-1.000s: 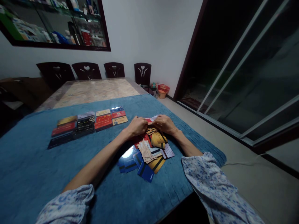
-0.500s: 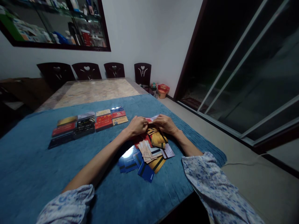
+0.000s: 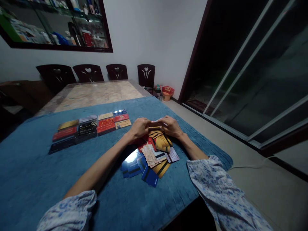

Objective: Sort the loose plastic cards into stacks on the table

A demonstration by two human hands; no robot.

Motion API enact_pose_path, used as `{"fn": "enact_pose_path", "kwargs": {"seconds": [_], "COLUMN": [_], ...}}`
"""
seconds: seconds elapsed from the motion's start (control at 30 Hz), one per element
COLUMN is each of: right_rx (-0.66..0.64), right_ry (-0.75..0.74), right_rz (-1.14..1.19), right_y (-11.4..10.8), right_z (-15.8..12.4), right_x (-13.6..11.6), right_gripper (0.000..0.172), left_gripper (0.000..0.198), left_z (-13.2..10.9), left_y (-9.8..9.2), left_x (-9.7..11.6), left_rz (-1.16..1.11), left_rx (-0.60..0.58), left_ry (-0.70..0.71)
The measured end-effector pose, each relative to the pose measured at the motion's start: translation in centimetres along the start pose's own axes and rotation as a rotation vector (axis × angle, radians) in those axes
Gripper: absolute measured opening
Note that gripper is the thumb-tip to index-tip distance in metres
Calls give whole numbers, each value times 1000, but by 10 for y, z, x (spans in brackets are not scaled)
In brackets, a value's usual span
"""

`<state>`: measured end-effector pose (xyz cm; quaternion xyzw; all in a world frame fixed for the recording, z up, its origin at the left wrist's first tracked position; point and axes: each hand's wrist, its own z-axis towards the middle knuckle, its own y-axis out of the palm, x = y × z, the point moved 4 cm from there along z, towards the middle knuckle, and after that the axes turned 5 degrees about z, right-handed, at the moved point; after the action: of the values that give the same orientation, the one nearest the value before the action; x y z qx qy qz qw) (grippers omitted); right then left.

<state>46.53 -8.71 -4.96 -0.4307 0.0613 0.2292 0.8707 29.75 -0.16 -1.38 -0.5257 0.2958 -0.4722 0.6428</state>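
Observation:
My left hand (image 3: 140, 127) and my right hand (image 3: 171, 126) hold a small stack of cards (image 3: 155, 125) between them, edge on, just above the far end of a loose pile. Fingers of both hands are closed on the stack's two ends. Below them lie spread gold cards (image 3: 163, 143), with cream cards (image 3: 148, 155) nearer to me. Blue cards (image 3: 150, 176) fan out at the near side, and a pale lilac card (image 3: 173, 155) sits at the right. Some red cards (image 3: 141, 143) are partly hidden beside my left wrist.
Left of my hands, sorted stacks stand in rows: red cards (image 3: 106, 125), black cards (image 3: 87, 128) and yellow cards (image 3: 123, 124) among them. A blue cloth (image 3: 101, 166) covers the near table. Dark chairs (image 3: 146, 75) line the far side; a sliding glass door (image 3: 252, 70) is at right.
Both hands have risen slightly with the card stack, which now shows edge on between them. The loose pile and the sorted rows lie as before.

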Motion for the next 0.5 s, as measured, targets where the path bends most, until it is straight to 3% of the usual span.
{"fn": "enact_pose_path", "kwargs": {"seconds": [0.5], "right_rx": [-21], "right_ry": [77], "right_rz": [-2], "right_y": [5], "right_z": [0], "right_x": [3], "right_gripper": [29], "left_gripper": [46], "left_z": [0], "left_y": [10], "left_x": [-7], "left_rz": [-5], "left_rx": [43], "left_ry": [-61]}}
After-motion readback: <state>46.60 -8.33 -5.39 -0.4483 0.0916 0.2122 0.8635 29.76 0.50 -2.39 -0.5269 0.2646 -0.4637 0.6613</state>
